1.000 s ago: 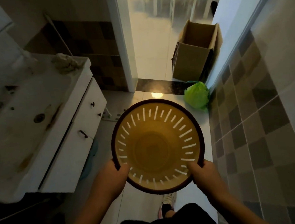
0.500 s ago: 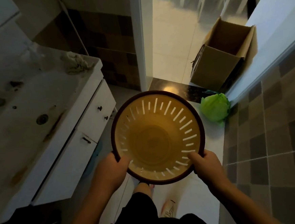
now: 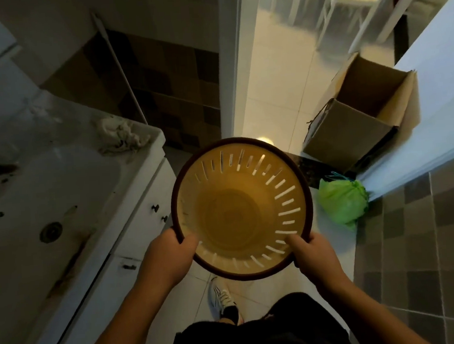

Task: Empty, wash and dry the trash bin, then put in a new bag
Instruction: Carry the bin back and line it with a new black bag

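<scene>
Gripping round slotted yellow plastic bin [image 3: 240, 211] by dark rim, left hand [image 3: 167, 258], right hand [image 3: 312, 254].

Grimy bathroom by an open doorway
Stained white washbasin [image 3: 45, 191] holds a crumpled rag [image 3: 119, 134]; open brown cardboard box [image 3: 363, 117] stands beyond the threshold.

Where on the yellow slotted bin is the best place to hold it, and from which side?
Hold the trash bin by its dark rolled rim, at two opposite sides, thumbs inside. The left hand and right hand do so on the near edge. The slotted wall is thin; the rim looks firmer.
</scene>
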